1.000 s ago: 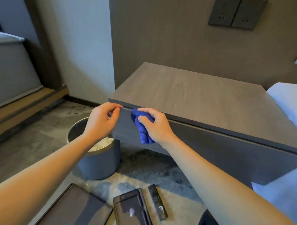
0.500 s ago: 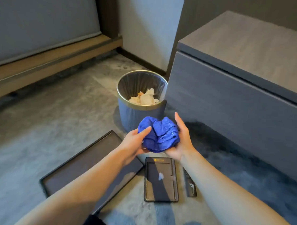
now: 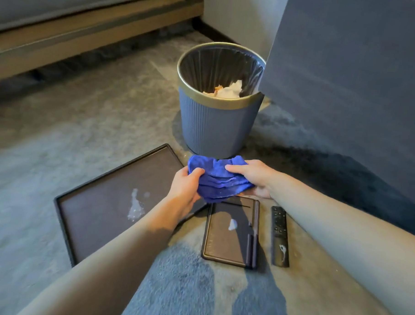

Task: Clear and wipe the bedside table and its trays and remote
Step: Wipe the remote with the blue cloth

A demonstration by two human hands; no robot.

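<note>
A bunched blue cloth (image 3: 218, 179) is held between my left hand (image 3: 185, 186) and my right hand (image 3: 253, 174), just above the carpet. Under it to the left lies a large dark tray (image 3: 99, 207) with a white smear in its middle. A small dark tray (image 3: 231, 232), also marked with a white spot, lies below the cloth. The black remote (image 3: 279, 234) rests to the right of the small tray, with a pale mark near its lower end. The grey front of the bedside table (image 3: 347, 80) fills the upper right.
A blue ribbed waste bin (image 3: 217, 124) with a gold rim and crumpled paper inside stands just beyond the cloth, against the table's corner. A wooden bed base (image 3: 88, 33) runs along the upper left. Grey carpet covers the floor.
The view has dropped from the table top to the floor. Both hands with the cloth have come down from the table's edge to just above the trays.
</note>
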